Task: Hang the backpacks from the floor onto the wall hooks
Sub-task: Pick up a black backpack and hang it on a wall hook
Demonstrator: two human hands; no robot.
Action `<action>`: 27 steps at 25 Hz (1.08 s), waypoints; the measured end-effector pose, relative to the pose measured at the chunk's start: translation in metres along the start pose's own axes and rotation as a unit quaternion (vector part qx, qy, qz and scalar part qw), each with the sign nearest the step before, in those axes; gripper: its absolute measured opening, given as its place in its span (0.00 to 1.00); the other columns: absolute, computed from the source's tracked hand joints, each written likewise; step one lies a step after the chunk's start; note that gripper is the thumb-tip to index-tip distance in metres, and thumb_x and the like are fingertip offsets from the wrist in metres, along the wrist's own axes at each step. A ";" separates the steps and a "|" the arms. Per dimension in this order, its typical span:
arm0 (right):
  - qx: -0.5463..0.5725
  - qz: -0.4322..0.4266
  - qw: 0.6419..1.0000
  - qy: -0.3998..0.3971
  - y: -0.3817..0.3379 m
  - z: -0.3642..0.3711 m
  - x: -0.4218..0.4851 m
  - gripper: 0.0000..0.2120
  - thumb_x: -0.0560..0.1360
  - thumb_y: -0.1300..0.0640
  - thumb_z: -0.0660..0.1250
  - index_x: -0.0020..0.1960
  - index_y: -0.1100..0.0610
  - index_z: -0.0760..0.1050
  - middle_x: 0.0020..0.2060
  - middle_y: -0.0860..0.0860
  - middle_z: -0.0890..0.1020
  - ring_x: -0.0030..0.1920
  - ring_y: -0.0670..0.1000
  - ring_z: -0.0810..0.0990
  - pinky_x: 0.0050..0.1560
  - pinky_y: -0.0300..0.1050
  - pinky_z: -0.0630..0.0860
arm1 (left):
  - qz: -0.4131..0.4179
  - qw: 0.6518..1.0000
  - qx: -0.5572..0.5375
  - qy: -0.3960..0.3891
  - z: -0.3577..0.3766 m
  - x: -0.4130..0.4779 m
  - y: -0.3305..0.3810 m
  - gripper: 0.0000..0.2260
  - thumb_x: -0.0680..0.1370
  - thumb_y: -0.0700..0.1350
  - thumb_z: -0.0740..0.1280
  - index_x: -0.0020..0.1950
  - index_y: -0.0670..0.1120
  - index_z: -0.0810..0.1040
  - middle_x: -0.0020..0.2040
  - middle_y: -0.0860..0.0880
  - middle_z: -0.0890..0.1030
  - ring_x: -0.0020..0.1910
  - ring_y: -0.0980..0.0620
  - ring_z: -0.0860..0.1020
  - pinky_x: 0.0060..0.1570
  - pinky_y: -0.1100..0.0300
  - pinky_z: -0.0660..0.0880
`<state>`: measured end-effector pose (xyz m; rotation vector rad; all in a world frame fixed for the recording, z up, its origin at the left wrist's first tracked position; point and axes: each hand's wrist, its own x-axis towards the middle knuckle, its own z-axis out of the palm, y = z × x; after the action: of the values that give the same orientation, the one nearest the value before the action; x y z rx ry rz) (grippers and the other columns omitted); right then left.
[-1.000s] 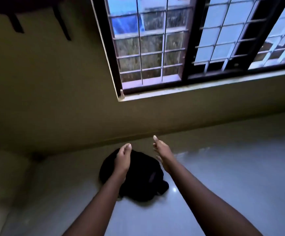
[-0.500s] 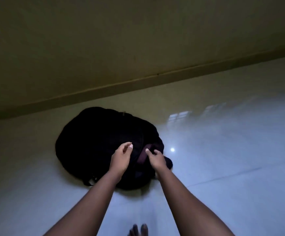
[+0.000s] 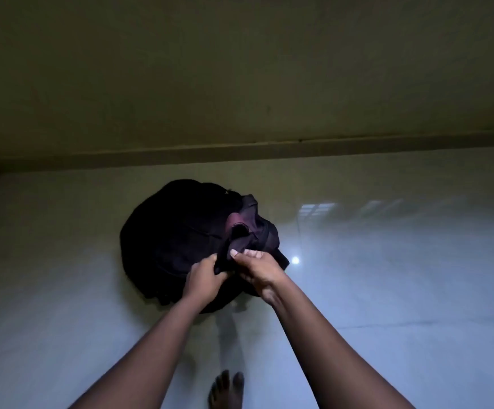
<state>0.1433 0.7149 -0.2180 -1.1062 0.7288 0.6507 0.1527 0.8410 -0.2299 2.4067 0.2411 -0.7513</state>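
Two hands are clamping together on one strap (image 3: 224, 259) of a black backpack (image 3: 175, 240), left hand (image 3: 203, 278) just beside right hand (image 3: 257, 270); the backpack is lying on the glossy floor (image 3: 387, 305), at twelve o'clock from a bare foot (image 3: 228, 389).

The backpack (image 3: 175, 231) is seen as pretty much solid black, with a faded purplish-maroon patch (image 3: 234, 224) showing on one side. The floor (image 3: 387, 290) is done in glossy pale grey-white with a bluish cast, a faint pale grid (image 3: 316, 209) being mirrored in it, and the wall (image 3: 240, 69) is painted plain dull olive-yellow.
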 end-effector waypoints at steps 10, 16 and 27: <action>0.010 -0.014 0.999 0.029 -0.081 0.085 -0.225 0.17 0.78 0.66 0.59 0.67 0.65 0.70 0.60 0.61 0.77 0.58 0.54 0.78 0.56 0.40 0.74 | -0.127 0.928 -0.347 0.043 -0.187 -0.179 0.050 0.14 0.80 0.41 0.56 0.62 0.38 0.73 0.55 0.39 0.80 0.51 0.43 0.79 0.49 0.54 0.73; -0.025 0.036 0.990 0.130 -0.047 0.096 -0.294 0.19 0.74 0.62 0.68 0.64 0.62 0.72 0.62 0.59 0.77 0.63 0.56 0.75 0.56 0.44 0.70 | -0.162 0.873 -0.459 0.035 -0.192 -0.270 0.059 0.11 0.80 0.40 0.57 0.55 0.40 0.77 0.47 0.40 0.80 0.43 0.44 0.79 0.41 0.55 0.75; -0.204 0.073 0.975 0.049 -0.025 0.138 -0.291 0.18 0.75 0.48 0.64 0.56 0.62 0.74 0.56 0.58 0.79 0.51 0.55 0.78 0.54 0.48 0.74 | -0.288 0.724 -0.626 0.033 -0.203 -0.338 0.061 0.16 0.80 0.39 0.56 0.67 0.36 0.69 0.63 0.37 0.76 0.61 0.39 0.75 0.55 0.49 0.72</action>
<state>0.0141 0.8066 0.0630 -1.4801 0.7864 0.9016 -0.0121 0.9145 0.1256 1.0053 1.1454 -0.4557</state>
